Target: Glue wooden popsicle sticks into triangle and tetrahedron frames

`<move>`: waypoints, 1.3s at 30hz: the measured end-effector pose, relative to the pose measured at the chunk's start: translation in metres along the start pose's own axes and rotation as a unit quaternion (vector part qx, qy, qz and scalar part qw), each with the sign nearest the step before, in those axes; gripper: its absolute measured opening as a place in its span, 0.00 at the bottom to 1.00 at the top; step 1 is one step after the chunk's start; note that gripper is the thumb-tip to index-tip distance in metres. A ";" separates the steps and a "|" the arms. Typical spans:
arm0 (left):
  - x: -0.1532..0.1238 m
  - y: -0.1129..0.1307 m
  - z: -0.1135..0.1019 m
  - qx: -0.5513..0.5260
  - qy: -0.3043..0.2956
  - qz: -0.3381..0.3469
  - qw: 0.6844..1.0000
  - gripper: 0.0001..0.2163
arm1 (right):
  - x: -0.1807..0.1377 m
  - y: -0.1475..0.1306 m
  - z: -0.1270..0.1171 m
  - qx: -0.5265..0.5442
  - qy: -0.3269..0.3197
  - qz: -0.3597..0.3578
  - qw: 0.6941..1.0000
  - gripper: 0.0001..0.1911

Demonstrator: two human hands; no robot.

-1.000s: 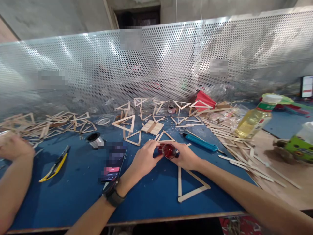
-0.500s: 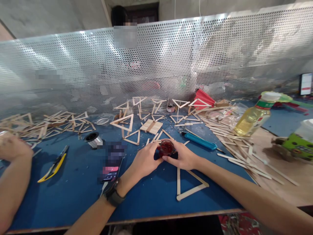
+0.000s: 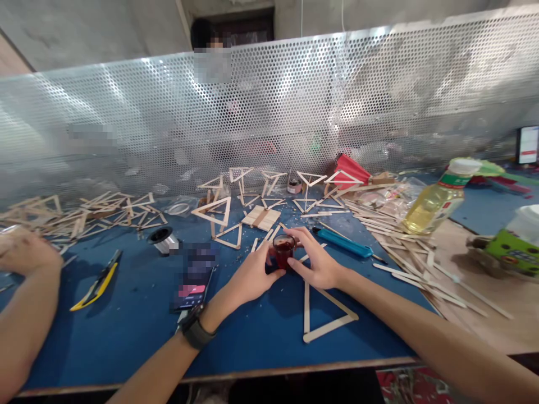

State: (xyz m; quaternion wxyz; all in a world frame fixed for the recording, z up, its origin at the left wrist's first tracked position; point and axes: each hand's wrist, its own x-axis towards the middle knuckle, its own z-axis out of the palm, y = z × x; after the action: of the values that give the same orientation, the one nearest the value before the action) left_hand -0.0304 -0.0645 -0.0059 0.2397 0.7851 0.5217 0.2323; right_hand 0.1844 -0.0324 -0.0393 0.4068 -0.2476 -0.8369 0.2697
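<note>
Blue tabletop (image 3: 138, 342) here, busy one! Craft-stick triangle (image 3: 330, 327) lying flat near front edge. Over left: yellow-and-black hand tool (image 3: 101, 285), wire spool (image 3: 163, 241), smartphone (image 3: 193, 298). Further back: heap of stick frames (image 3: 84, 216) far left, craft-stick panel (image 3: 261, 217) mid-table, blue utility knife (image 3: 346, 242) to its right. Right side: loose craft sticks (image 3: 398, 276) strewn across wooden board (image 3: 484, 331).

This looks like a craft workshop. Loose sticks (image 3: 398, 274) lie heaped at right, frames (image 3: 130, 210) crowd the bench (image 3: 143, 336) at far left, and a cutter (image 3: 349, 244) and spool (image 3: 163, 241) lie out. Beyond stands a perforated screen (image 3: 295, 112).
</note>
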 end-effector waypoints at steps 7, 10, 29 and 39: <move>0.010 0.008 -0.001 -0.031 -0.025 -0.005 0.999 0.19 | 0.006 0.002 -0.003 -0.021 -0.004 0.054 0.998 0.27; 0.018 0.010 0.009 0.037 0.017 -0.012 0.999 0.17 | 0.007 0.005 -0.003 -0.023 0.018 0.062 0.998 0.26; 0.035 0.006 0.035 0.214 0.031 -0.048 0.975 0.16 | 0.009 0.021 -0.016 -0.096 -0.017 0.088 0.991 0.12; 0.027 -0.003 0.038 0.169 0.047 -0.054 0.983 0.23 | 0.008 0.022 -0.016 -0.150 -0.047 0.089 0.984 0.09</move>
State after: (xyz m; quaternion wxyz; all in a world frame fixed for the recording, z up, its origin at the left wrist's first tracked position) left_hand 0.0001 -0.0430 -0.0341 0.0917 0.7730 0.6059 0.1639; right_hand 0.1969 -0.0075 -0.0411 0.2998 -0.3664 -0.8606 0.1876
